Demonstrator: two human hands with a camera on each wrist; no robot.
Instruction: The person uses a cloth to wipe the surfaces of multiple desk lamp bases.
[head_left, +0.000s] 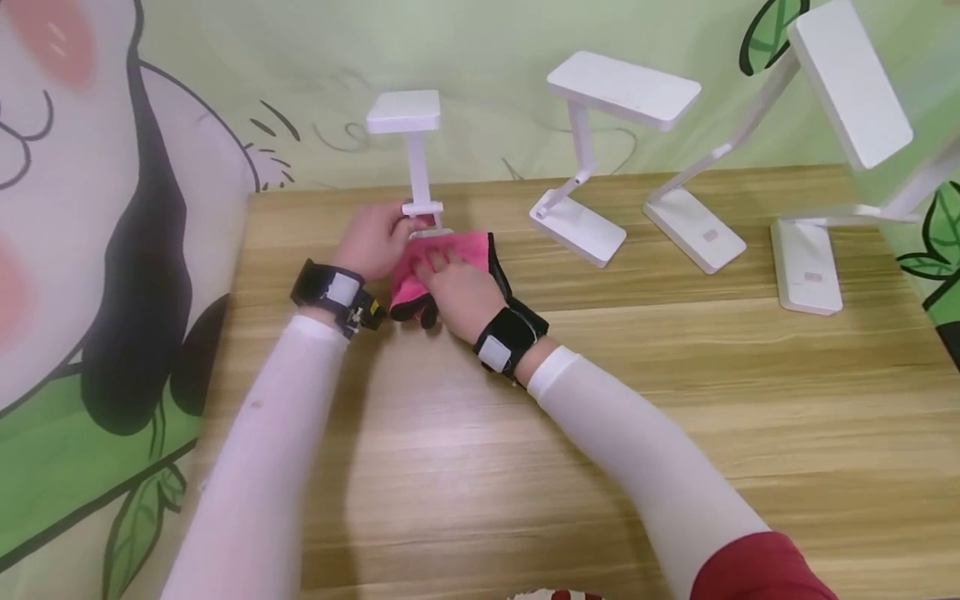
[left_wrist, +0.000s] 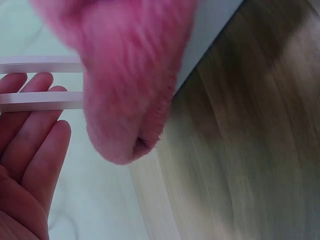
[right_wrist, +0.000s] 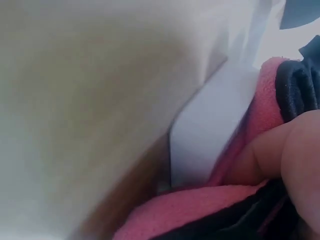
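A white desk lamp (head_left: 418, 158) stands near the back left of the table. My left hand (head_left: 372, 242) holds its stem low down, with the fingers (left_wrist: 37, 145) behind the two white bars in the left wrist view. A fluffy pink cloth (head_left: 408, 287) with black edging covers much of the lamp's base (right_wrist: 210, 125), whose white side shows in the right wrist view. My right hand (head_left: 465, 292) grips the cloth over the base, fingers on top and thumb against the folds.
Three more white desk lamps stand in a row to the right: a bent one (head_left: 577, 229), one with a raised head (head_left: 693, 229) and one at the far right (head_left: 806, 267). Behind the wooden table (head_left: 600, 400) is a painted wall (head_left: 480, 75).
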